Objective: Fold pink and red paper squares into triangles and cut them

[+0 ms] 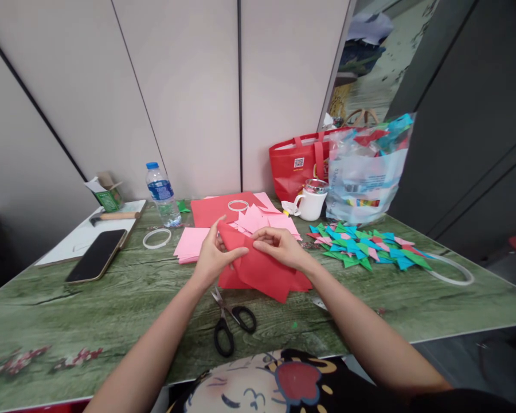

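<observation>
A sheet of red paper (264, 267) is held up and tilted between both of my hands above the table. My left hand (217, 252) grips its left edge, thumb on the front and fingers partly hidden behind. On its upper edge, my right hand (277, 246) pinches the sheet with thumb and forefinger. More red paper (230, 281) lies flat beneath it. Pink paper pieces (264, 218) are heaped just behind my hands, and a pink stack (189, 244) rests to the left. Black-handled scissors (230, 321) lie partly spread in front.
Left stand a water bottle (161, 195), a phone (98, 255), a hammer (116, 215) and a white ring (157, 238). Right are folded paper pieces (361, 246), a larger ring (456, 275), a white mug (312, 202), a plastic bag (365, 178) and a red bag (288, 166). A wall closes the back.
</observation>
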Tool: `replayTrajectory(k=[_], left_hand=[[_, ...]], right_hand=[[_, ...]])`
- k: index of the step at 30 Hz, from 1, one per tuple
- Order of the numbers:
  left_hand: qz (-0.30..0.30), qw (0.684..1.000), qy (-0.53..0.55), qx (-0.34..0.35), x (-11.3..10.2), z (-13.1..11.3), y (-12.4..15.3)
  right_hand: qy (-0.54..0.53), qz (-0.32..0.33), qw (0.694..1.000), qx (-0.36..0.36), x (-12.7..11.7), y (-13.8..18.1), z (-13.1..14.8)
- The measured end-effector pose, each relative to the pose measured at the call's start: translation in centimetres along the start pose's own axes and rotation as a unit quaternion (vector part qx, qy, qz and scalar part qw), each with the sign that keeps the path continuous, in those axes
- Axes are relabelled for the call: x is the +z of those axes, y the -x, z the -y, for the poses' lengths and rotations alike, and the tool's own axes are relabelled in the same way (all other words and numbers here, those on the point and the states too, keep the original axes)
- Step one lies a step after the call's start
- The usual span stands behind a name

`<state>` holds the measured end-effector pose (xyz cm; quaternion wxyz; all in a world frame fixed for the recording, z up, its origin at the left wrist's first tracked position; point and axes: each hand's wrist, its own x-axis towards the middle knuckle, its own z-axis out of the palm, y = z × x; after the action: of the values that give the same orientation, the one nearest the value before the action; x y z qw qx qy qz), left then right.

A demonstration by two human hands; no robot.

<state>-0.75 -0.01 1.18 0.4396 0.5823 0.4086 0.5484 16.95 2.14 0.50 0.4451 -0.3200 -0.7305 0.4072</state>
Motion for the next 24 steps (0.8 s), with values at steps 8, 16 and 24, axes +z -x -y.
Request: replayTrajectory(k=[8,16,24], left_hand=[[0.077,0.991,-0.104,0.034,0.33,0.13,0.52],[0.035,0.997,-0.063,0.001,0.21,-0.65,0.32],[0.018,0.999,0.012,-0.025,-0.46,-0.17,-0.06]], right_hand=[[0.02,0.007,1.0,-0.012,0.6,0.34,0.86],[0.142,-0.039,0.986,-0.082,0.61,0.45,0.44],[0.164,-0.049,0.979,-0.11,0.86,0.74,1.15]])
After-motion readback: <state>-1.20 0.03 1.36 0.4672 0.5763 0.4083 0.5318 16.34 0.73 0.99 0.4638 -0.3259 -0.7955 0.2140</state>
